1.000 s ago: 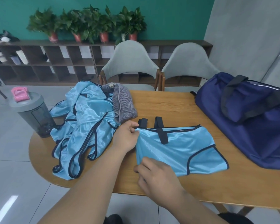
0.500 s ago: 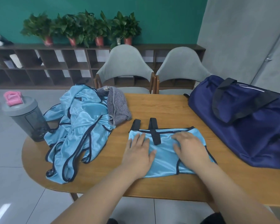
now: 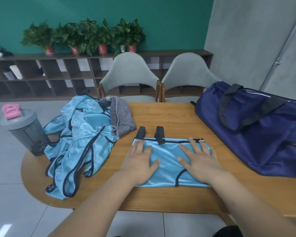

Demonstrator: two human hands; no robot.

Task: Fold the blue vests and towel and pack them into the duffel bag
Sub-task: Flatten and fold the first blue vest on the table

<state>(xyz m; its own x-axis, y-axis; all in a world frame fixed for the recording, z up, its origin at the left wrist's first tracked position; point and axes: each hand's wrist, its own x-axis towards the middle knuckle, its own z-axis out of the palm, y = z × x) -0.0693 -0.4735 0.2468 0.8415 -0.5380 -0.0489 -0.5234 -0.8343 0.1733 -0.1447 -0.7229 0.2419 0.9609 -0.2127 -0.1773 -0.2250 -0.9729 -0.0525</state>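
The folded vest is pressed flat under the left hand and right hand, fingers spread straight, nothing gripped. Creases should be smoothed outward before lifting. Left of it unfolded vests are heaped with what seems the towel; right of it, the duffel bag is set.

Bare forearms, left hand, right hand
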